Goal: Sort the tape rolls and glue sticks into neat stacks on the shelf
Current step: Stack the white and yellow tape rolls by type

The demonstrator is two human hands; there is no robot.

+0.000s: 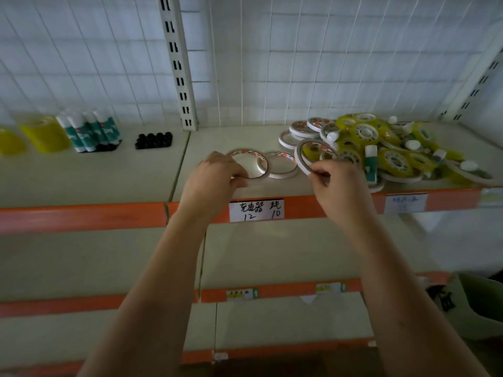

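My left hand (217, 172) grips a thin white tape ring (260, 159) lying near the front of the top shelf (136, 170). A second white ring (283, 163) lies flat just right of it, partly under its edge. Tilted on edge, a third white ring (304, 155) is pinched by my right hand (334, 180). Behind that hand spreads a jumbled pile of yellow tape rolls (394, 161), white tape rings (302, 129) and loose glue sticks (370, 164). At the far left stand upright glue sticks (89, 130) and stacked yellow tape rolls (45, 134).
A cluster of small black caps (153, 140) sits left of the slotted upright post (179, 63). A wire grid backs the shelf. Orange price rails with a handwritten label (255, 210) edge the front. Lower shelves (272, 254) lie below, and a green bag (476, 308) sits at lower right.
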